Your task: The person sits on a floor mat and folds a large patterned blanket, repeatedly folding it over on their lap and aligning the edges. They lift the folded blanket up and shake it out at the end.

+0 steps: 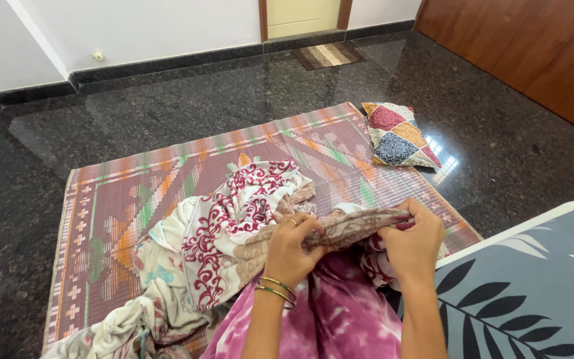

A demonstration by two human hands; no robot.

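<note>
My left hand (289, 251) and my right hand (412, 242) both grip the gathered edge of a beige patterned cloth (350, 225) stretched between them. The left hand wears a ring and bangles at the wrist. The cloth belongs to a heap of fabric with a white and maroon floral print (234, 219) that spills over a woven striped mat (127, 199). A pink tie-dye garment (327, 312) covers my lap just below the hands.
A patchwork pillow (398, 135) lies at the mat's far right corner. The floor (499, 153) is dark polished stone. A grey leaf-print sheet on a white-edged mattress (533, 292) is at my right. A small doormat (327, 54) lies by a door, wooden panels at right.
</note>
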